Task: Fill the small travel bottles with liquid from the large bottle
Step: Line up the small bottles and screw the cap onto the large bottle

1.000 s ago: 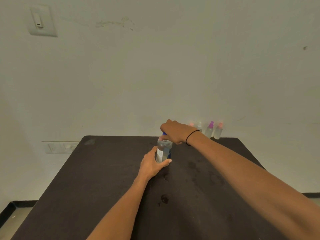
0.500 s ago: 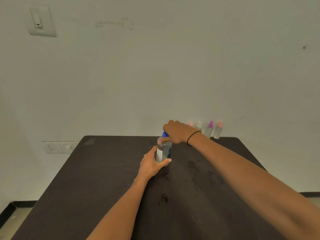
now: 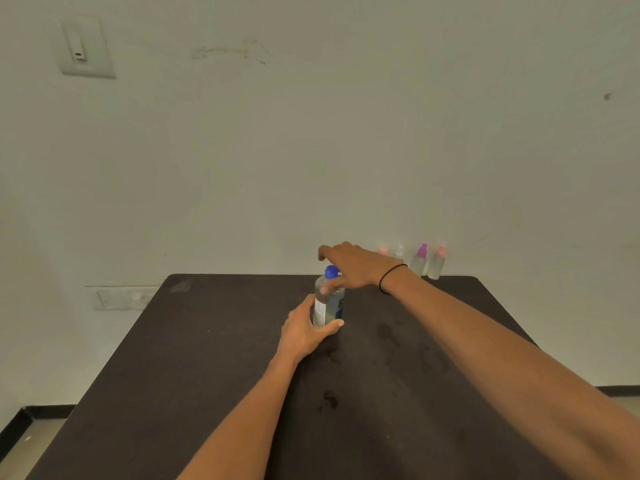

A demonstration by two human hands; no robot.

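Note:
The large clear bottle [image 3: 325,303] with a blue cap [image 3: 331,271] and a white label stands upright mid-table. My left hand [image 3: 304,332] is wrapped around its lower half. My right hand [image 3: 349,265] hovers just right of the cap with fingers spread, thumb against the bottle's shoulder, the cap itself uncovered. Several small travel bottles stand in a row at the far table edge by the wall: one with a purple top [image 3: 419,259], one with a pink top [image 3: 437,263], a clear-topped one [image 3: 399,252] and another pink top [image 3: 383,251] partly behind my right wrist.
The dark table [image 3: 214,375] shows damp spots near its middle and right. A pale wall stands right behind it, with a switch plate [image 3: 85,46] high on the left and sockets [image 3: 119,297] low on the left. Floor shows at the bottom left.
My right hand, which was closed over the blue cap, has opened and lifted off it to the right, so the cap now shows. My left hand still grips the bottle.

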